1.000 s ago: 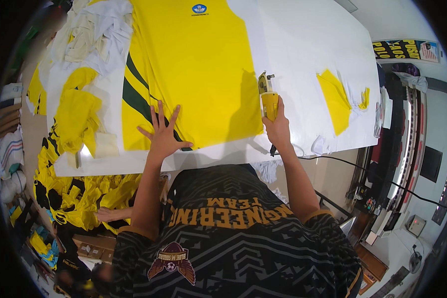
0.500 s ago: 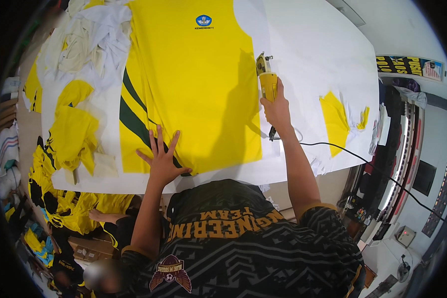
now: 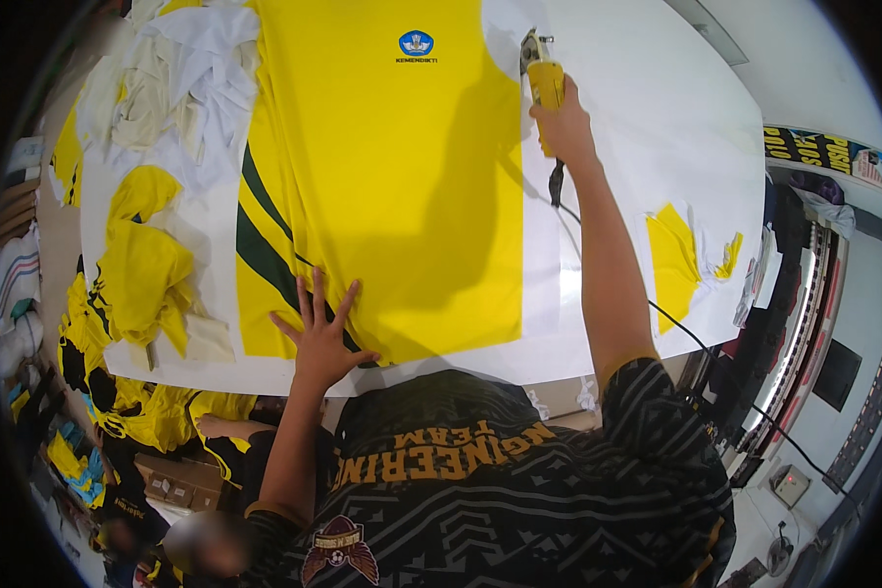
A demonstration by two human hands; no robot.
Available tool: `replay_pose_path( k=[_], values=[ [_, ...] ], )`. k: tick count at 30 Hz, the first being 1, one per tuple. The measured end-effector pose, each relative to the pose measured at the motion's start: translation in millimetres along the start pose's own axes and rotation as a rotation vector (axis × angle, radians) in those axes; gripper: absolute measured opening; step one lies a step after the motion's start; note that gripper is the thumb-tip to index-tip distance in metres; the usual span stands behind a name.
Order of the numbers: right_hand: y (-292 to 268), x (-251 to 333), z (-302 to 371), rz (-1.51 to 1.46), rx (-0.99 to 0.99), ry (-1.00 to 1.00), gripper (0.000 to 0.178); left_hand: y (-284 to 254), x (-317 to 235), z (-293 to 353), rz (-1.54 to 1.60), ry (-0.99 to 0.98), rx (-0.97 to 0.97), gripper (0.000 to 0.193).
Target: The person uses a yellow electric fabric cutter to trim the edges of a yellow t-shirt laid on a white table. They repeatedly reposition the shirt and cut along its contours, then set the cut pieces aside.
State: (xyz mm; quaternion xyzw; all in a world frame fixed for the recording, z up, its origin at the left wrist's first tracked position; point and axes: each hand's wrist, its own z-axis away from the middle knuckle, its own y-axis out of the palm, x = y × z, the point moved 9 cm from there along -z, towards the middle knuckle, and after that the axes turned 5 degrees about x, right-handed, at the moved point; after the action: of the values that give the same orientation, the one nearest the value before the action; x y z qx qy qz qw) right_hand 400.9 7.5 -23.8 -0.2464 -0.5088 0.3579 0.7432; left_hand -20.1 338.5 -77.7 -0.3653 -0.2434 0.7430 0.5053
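A yellow fabric panel (image 3: pixel 402 196) with dark green stripes and a small blue emblem lies on the white table (image 3: pixel 637 118). My left hand (image 3: pixel 325 338) presses flat on its lower left part, fingers spread, beside folds in the cloth. My right hand (image 3: pixel 566 127) is wrapped round a yellow handheld electric cloth cutter (image 3: pixel 546 83). The cutter's metal head sits at the panel's upper right edge, by the curved notch where white shows. From its rear end a black cord (image 3: pixel 696 338) runs beneath my right forearm and off to the lower right.
White fabric scraps (image 3: pixel 196 78) and a crumpled yellow piece (image 3: pixel 147 255) heap on the table's left. Yellow offcuts (image 3: pixel 671 260) lie on the right. Below the table's left edge are yellow and black garments (image 3: pixel 147 412) and another person (image 3: pixel 235 436), partly visible.
My right hand has pushed the cutter forward, away from me, along the panel's right edge, and my right arm has stretched out. My left hand stays on the cloth.
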Motion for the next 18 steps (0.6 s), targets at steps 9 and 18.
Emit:
replay_pose_path(
  k=[9, 18],
  values=[
    [-22.3, 20.5, -150.3, 0.014, -0.130, -0.085, 0.096, -16.8, 47.5, 33.5, -0.130, 0.018, 0.002, 0.140],
    [6.3, -38.8, -26.9, -0.392, -0.144, -0.027, 0.096, -88.1, 28.8, 53.0, -0.102, -0.128, -0.125, 0.111]
  ],
)
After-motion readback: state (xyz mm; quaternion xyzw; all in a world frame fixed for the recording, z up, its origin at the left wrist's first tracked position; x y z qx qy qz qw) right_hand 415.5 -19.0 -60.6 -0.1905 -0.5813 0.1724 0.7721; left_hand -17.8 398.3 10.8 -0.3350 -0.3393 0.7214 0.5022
